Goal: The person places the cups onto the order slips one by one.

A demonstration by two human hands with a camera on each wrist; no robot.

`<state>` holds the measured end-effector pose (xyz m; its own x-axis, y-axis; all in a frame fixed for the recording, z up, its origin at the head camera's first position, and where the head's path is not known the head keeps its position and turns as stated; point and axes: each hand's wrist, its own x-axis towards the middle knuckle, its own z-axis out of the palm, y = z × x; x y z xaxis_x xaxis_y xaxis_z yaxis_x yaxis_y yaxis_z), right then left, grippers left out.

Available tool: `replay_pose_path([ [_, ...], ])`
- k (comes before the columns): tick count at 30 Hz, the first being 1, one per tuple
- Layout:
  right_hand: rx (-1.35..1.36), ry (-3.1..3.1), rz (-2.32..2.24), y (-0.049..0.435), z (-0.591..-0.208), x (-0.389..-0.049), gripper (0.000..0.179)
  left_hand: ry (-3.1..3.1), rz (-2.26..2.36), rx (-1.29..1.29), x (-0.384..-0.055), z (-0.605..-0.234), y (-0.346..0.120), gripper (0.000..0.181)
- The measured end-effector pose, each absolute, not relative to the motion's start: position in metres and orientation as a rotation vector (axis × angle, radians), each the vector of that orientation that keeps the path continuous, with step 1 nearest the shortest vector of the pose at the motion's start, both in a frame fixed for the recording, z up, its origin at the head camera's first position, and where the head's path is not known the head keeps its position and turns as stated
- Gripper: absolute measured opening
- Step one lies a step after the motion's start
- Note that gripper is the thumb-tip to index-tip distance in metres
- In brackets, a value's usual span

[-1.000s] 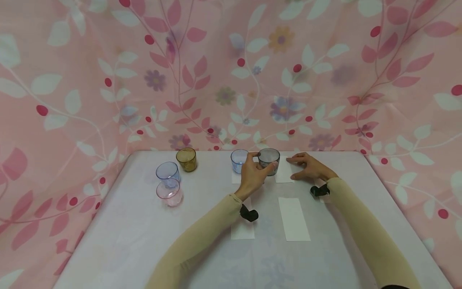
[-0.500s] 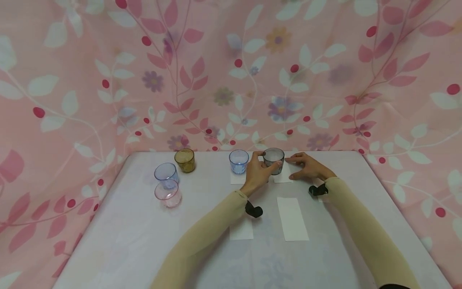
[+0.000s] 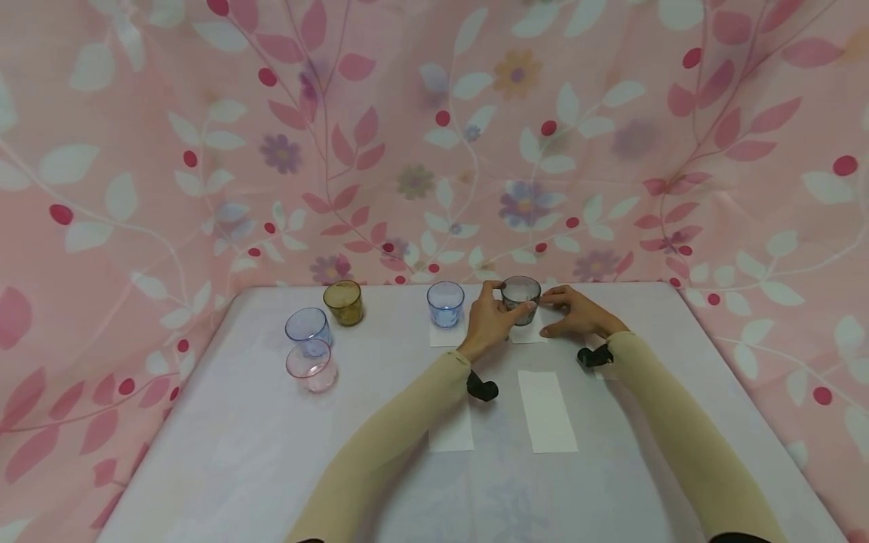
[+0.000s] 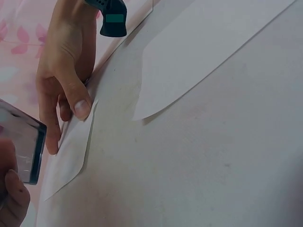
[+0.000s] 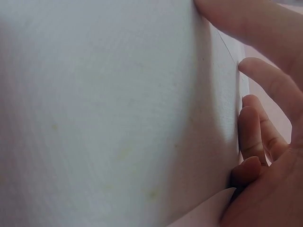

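Note:
My left hand (image 3: 490, 320) grips a smoky grey glass tumbler (image 3: 520, 300) by its side, thumb in front, over the far end of a white paper slip (image 3: 529, 334) near the table's back edge. In the left wrist view, the grey tumbler (image 4: 22, 137) shows at the left edge, partly cut off. My right hand (image 3: 577, 313) rests at the slip's right side, thumb and fingertips down on it and spread apart. In the right wrist view, the fingers (image 5: 270, 85) touch the white surface. Left of my left hand, a blue tumbler (image 3: 446, 305) stands on another slip (image 3: 444, 338).
An amber tumbler (image 3: 344, 303), a second blue tumbler (image 3: 308, 328) and a pink one (image 3: 312, 367) stand at the left of the white-covered table (image 3: 237, 452). More paper slips (image 3: 548, 411) lie nearer the front. A floral curtain (image 3: 407, 136) hangs behind.
My left hand has carried the grey tumbler to the right, away from the blue one and closer to my right hand. The right hand has stayed at the slip. The head view has shifted slightly.

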<state>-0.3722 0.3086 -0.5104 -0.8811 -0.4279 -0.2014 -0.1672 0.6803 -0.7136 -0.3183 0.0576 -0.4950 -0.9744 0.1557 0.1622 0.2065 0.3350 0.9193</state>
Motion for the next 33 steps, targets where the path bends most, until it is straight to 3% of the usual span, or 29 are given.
replay_pose_path([
  [33, -0.493, 2.549, -1.067, 0.307, -0.505, -0.369, 0.076, -2.632, -1.732, -0.347, -0.329, -0.506, 0.071, 0.071],
])
